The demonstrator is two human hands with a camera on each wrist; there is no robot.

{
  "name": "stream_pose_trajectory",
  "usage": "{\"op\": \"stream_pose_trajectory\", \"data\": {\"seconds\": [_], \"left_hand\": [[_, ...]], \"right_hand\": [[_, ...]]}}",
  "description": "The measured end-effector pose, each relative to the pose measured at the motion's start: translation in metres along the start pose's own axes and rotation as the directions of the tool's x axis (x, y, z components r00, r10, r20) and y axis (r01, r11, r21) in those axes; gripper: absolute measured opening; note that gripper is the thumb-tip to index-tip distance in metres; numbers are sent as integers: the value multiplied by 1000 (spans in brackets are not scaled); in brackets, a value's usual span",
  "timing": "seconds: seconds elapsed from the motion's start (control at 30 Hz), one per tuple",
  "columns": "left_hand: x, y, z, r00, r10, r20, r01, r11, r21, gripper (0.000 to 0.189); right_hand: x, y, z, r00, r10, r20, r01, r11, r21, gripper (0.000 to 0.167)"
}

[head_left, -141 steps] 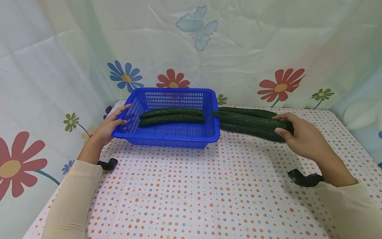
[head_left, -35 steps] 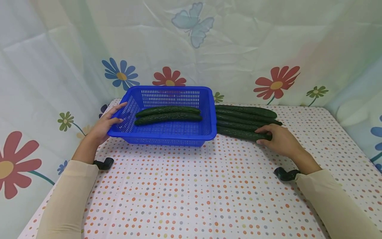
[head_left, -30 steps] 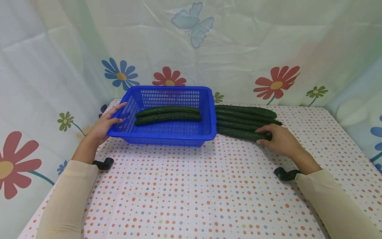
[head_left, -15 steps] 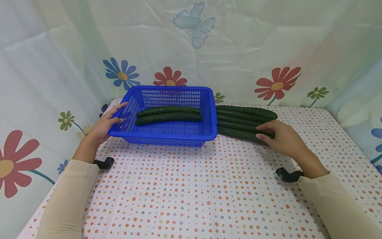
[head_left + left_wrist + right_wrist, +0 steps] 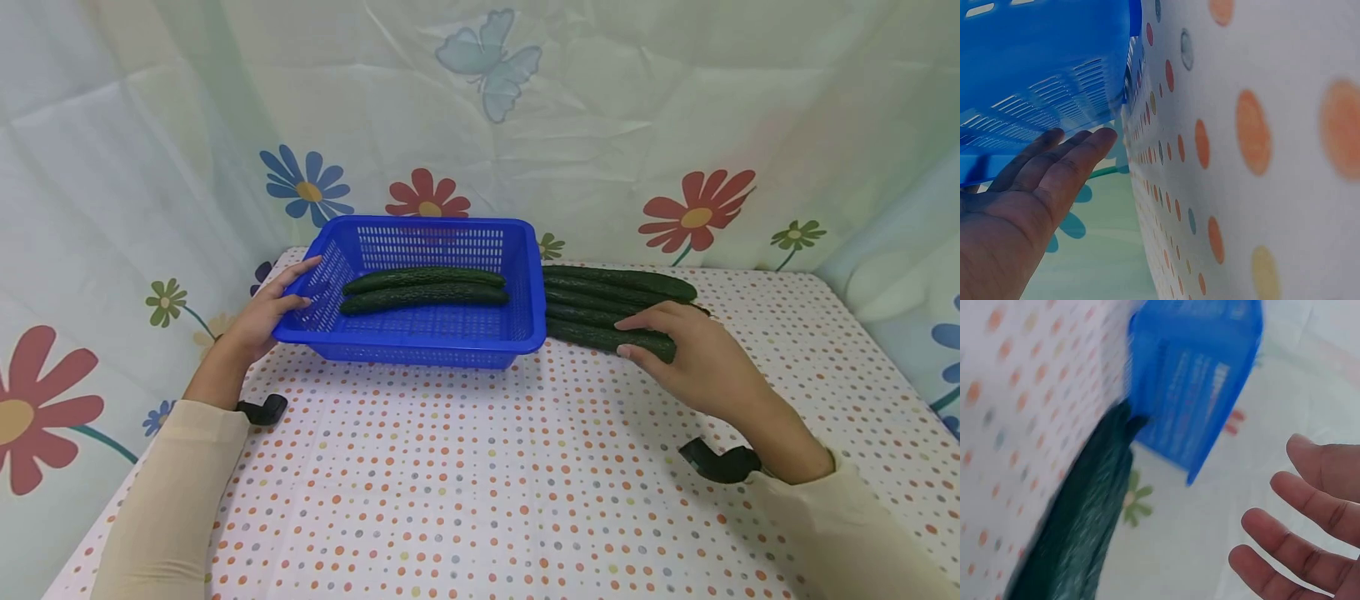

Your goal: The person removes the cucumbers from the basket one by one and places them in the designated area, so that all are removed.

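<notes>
A blue plastic basket (image 5: 420,343) with slotted walls stands at the back of the table, two long dark green cucumbers (image 5: 424,294) lying side by side in it. My left hand (image 5: 258,323) holds its left rim; the left wrist view shows several fingers (image 5: 1063,172) beneath the rim, along the outer wall. Several more cucumbers (image 5: 618,283) lie side by side to the right, their left ends partly hidden by the basket. My right hand (image 5: 697,354) hovers over the right end of the nearest cucumber (image 5: 600,335), thumb and fingers apart, holding nothing.
White dotted cloth (image 5: 420,483) covers the table. A pale curtain (image 5: 600,150) printed with flowers and a butterfly hangs behind it and along both sides. A black wrist camera mount (image 5: 720,462) juts out from the right sleeve.
My right hand gripped cucumbers at the right earlier, then rested on the nearest one's end; now it has let go, lifted and shifted slightly left. The cucumbers now lie spread out. My left hand stays put.
</notes>
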State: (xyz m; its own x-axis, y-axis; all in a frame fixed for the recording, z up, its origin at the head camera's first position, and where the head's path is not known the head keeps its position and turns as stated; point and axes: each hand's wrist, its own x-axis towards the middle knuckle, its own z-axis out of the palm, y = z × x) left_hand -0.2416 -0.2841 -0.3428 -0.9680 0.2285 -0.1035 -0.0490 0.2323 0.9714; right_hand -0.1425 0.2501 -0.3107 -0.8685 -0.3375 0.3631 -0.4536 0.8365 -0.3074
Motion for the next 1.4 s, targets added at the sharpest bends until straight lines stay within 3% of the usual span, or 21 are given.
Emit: {"op": "stream_pose_trajectory", "data": {"seconds": [0.17, 0.37, 0.7, 0.93, 1.23, 1.4], "left_hand": [[0, -1, -1, 1000, -2, -4, 2, 1000, 7, 64], [0, -4, -1, 1000, -5, 13, 6, 1000, -15, 63], [5, -4, -2, 1000, 7, 10, -7, 1000, 7, 63], [7, -2, -1, 1000, 4, 9, -4, 1000, 8, 63], [7, -4, -1, 1000, -7, -9, 7, 1000, 9, 63], [5, -6, -2, 1000, -10, -14, 10, 1000, 14, 63]], "right_hand": [[-4, -23, 0, 997, -77, -32, 77, 997, 7, 29], [-1, -41, 7, 993, -113, 14, 113, 994, 11, 27], [31, -62, 28, 986, -152, 68, 147, 986, 73, 25], [64, -73, 40, 974, -176, 143, 164, 982, 94, 27], [119, -80, 40, 923, -183, 338, 152, 982, 114, 36], [157, -84, 41, 879, -134, 459, 54, 982, 182, 39]]}}
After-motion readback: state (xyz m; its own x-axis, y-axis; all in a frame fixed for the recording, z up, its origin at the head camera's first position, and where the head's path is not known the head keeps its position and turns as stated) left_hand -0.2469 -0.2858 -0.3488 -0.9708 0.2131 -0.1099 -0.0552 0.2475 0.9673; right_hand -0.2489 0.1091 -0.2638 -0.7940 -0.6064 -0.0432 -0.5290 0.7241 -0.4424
